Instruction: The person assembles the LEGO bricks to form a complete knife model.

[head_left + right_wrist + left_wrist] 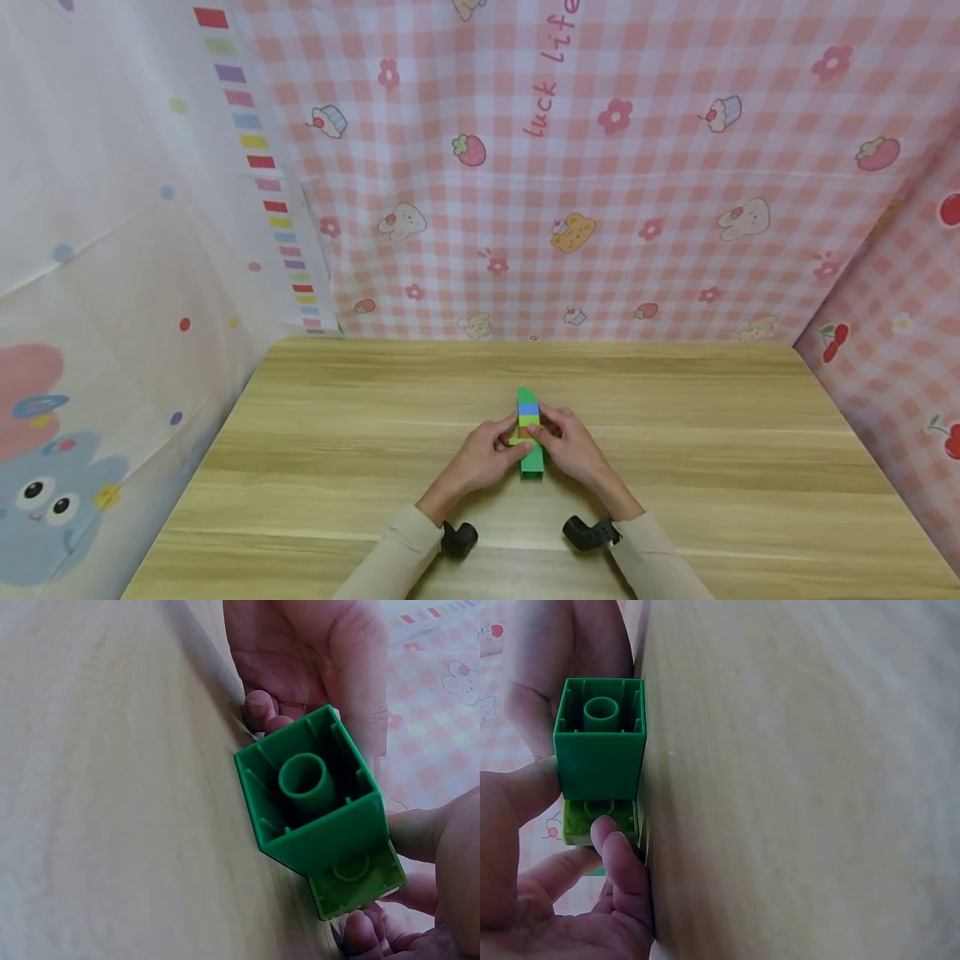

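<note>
A stack of toy building bricks [532, 461] lies on the table, its hollow green end toward me. Beyond that end come yellow-green, orange, lime and blue bricks, then a green one with a rounded tip. My left hand [480, 457] grips the stack from the left, thumb on top near the green brick. From the right my right hand [576, 448] holds it, thumb over the orange part. In the left wrist view the open-bottomed green brick [600, 765] stands out beside a yellow-green brick [600, 825]. Fingers partly hide the middle bricks.
The wood-grain table [337, 500] spreads around both hands. A pink checked cloth [570, 183] hangs behind it, with printed cloths at either side. Black devices sit at the left wrist [459, 540] and right wrist [587, 533], close over the tabletop.
</note>
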### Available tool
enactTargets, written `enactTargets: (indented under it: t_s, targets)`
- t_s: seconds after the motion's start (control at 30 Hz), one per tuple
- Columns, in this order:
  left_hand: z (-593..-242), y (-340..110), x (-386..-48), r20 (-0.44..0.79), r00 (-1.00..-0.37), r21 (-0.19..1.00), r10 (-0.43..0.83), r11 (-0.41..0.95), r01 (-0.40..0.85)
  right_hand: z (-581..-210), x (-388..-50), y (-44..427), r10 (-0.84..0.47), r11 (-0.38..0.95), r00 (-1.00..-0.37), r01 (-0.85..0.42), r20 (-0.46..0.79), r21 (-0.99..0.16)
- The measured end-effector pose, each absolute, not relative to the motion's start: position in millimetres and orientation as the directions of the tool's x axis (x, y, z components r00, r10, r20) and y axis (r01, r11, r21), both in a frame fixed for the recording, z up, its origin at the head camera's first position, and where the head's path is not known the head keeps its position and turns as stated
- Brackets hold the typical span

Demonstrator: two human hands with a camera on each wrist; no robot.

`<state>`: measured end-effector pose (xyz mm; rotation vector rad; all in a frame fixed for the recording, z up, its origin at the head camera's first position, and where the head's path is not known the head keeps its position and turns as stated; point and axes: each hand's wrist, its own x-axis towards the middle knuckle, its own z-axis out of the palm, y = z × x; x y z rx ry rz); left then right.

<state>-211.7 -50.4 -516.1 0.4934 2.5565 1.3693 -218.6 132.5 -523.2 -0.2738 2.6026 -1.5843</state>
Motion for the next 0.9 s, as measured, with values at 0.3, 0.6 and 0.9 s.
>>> enactTargets:
  t_s: [0.3,0.6,0.9]
  targets:
    - [-514.5,-49.0,-210.3,-0.035,-0.927,0.824,0.372,0.535,0.184,-524.7,-216.7,131.0,-0.173,0.457,-0.985,-0.103,0.025,-0.883]
    - [-514.6,-46.1,-212.0,0.011,-0.911,0.807,0.413,0.534,0.252,-523.4,-216.5,132.1,-0.161,0.46,-0.987,-0.099,0.026,-0.882]
    - [-516.8,-55.4,-211.4,-0.042,-0.933,0.837,0.358,0.522,0.163,-528.2,-215.9,131.5,-0.128,0.456,-0.991,-0.102,0.048,-0.884]
